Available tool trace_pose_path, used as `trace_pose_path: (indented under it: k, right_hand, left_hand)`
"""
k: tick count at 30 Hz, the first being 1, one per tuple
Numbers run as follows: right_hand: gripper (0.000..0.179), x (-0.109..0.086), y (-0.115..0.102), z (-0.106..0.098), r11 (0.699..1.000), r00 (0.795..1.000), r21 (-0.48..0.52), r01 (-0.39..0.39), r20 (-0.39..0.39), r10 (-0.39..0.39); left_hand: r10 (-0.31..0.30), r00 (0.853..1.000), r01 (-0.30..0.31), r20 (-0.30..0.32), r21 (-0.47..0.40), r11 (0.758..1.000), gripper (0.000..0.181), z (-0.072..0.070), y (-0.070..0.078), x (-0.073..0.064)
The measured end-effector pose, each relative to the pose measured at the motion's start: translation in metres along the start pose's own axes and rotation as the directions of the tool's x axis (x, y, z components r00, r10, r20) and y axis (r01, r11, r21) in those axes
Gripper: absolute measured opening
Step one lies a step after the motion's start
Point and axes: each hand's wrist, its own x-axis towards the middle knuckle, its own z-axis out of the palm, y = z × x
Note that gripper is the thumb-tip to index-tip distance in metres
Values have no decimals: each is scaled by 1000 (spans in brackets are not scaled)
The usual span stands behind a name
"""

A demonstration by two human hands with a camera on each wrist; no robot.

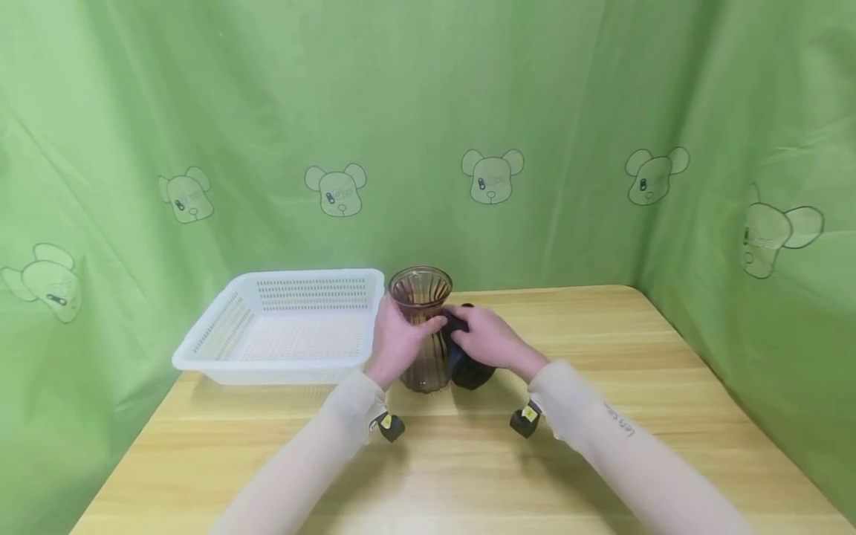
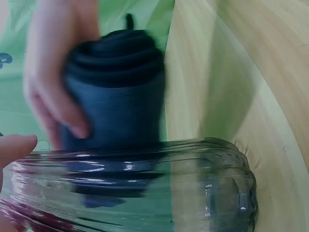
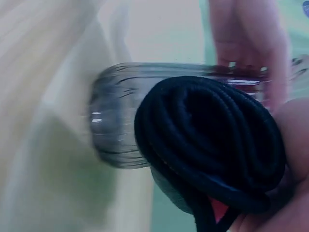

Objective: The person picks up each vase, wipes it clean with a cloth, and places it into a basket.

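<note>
In the head view, the vase (image 1: 424,364) is seen upright just right of the frame's centre, grasped near its upper part by the left hand (image 1: 397,338), with the thumb laid across the front; the dark roll (image 1: 471,371) is gripped by the right hand (image 1: 491,338) and is held just beside the vase's right side, tilted. The step in hand is judged to be the bringing together of vase and roll, and the next move would seem to call for the vase to be steadied while the roll is guided without a knock to the glass. A white basket (image 1: 267,364) is placed left of centre on the wooden table (image 1: 468,475). In the left wrist view, the vase is shown sideways across the bottom of the frame, clear, ribbed and tinted reddish towards the lower left; the roll is seen above it and partly through it, so contact cannot be told. In the right wrist view, the roll's coiled end is presented at centre, blackish, soft-looking and wound in several layers, with the vase partly hidden behind it; the roll is clasped at the lower right.
</note>
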Motion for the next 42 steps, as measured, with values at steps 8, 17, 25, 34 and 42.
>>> trace_pose_path:
  k: [8, 17, 25, 34, 42]
  right_hand:
    - [44, 0, -17, -20, 999, 997, 22, 32, -72, -31]
    - [50, -1, 1, 12, 994, 999, -111, 20, 32, -16]
    - [50, -3, 19, 39, 990, 993, -141, -21, 114, 37]
    - [52, -4, 11, 17, 993, 999, 104, -52, 17, 51]
    - [51, 1, -16, -13, 991, 997, 133, -2, -79, 13]
  left_hand:
    - [-32, 999, 32, -1, 89, 996, 84, 0, 5, -4]
    - [-81, 996, 83, 48, -43, 996, 85, 2, 7, -6]
    - [-84, 996, 85, 25, -81, 993, 86, 4, 3, -5]
    - [-64, 998, 65, 22, -79, 995, 79, 5, -2, -2]
    - [-35, 999, 34, -42, -12, 999, 81, 4, -3, -2]
